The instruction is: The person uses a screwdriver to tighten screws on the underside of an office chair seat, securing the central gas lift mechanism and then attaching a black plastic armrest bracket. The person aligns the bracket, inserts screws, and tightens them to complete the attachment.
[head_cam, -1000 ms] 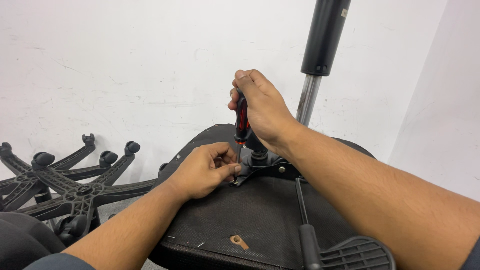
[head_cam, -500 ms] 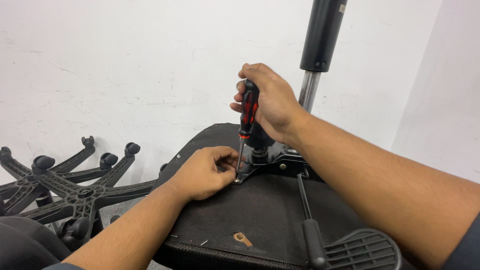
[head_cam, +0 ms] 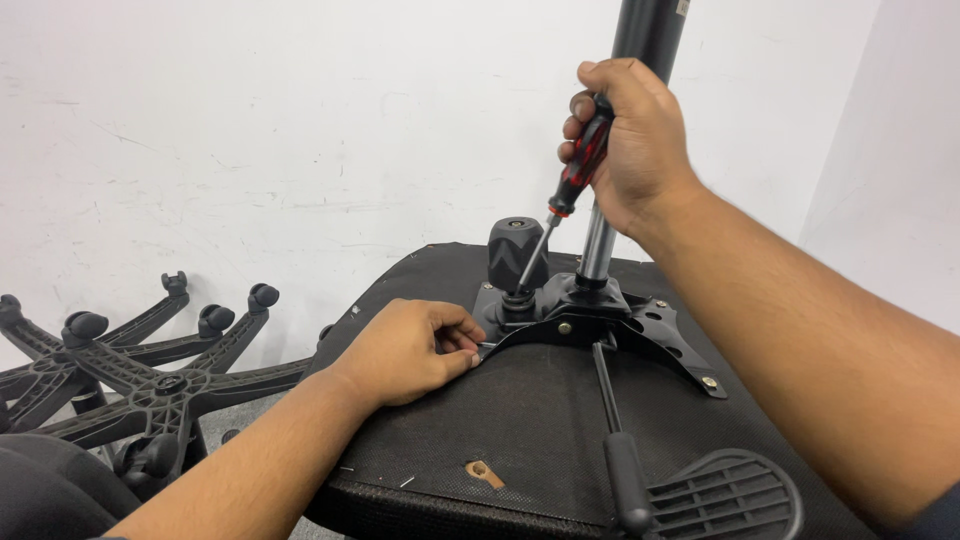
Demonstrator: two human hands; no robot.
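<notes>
Screwdriver (head_cam: 578,170) now rides higher, clenched in right hand (head_cam: 630,140); left hand (head_cam: 410,350), at seven o'clock, pinches at mechanism plate (head_cam: 600,320).

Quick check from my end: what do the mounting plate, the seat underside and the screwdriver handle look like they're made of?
Mounting plate: looks like stamped metal painted black, with thin edges, punched holes and bright screw heads. Seat underside: black woven fabric, visibly textured weave, probably over a rigid board. Screwdriver handle, gripped by the right hand: glossy red-and-black moulded plastic, possibly with rubbery inserts.
</notes>
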